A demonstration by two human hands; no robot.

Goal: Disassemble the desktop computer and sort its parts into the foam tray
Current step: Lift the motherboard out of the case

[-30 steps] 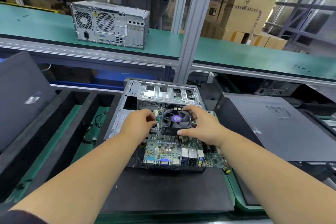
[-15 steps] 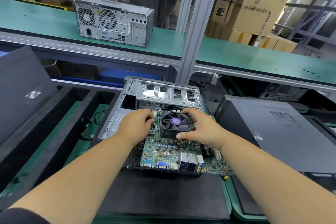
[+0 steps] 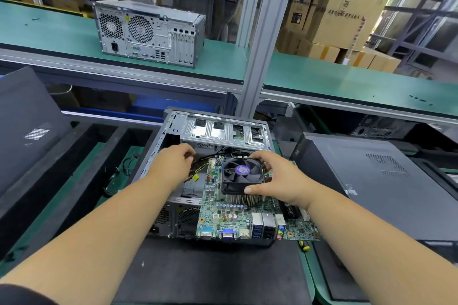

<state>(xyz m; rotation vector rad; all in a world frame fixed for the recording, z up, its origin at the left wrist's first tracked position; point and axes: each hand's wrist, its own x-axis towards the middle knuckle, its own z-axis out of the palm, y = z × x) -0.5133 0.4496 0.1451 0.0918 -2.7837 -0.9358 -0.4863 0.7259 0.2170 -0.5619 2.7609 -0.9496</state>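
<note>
Plainly, the nearest risk sits at the front edge: the green printed motherboard with its row of rear ports (image 3: pixel 238 220) is lifted and skewed out of the open grey steel computer case (image 3: pixel 173 131), its near edge overhanging the black mat (image 3: pixel 210 275). The right hand (image 3: pixel 280 181) grasps the black square cooler fan on its finned aluminium heatsink (image 3: pixel 241 177), thumb on the near rim and fingers over the far one, so the whole board seems to hang from that part; if the heatsink mounting gives, the board could drop onto the mat. Further in, the left hand (image 3: pixel 171 166) pinches a bundle of black and yellow wires (image 3: pixel 198 168) beside the board. Should any lead be plugged in yet, pulling the board could tear a connector. The black foam tray (image 3: pixel 81 146) waits at left.
</note>
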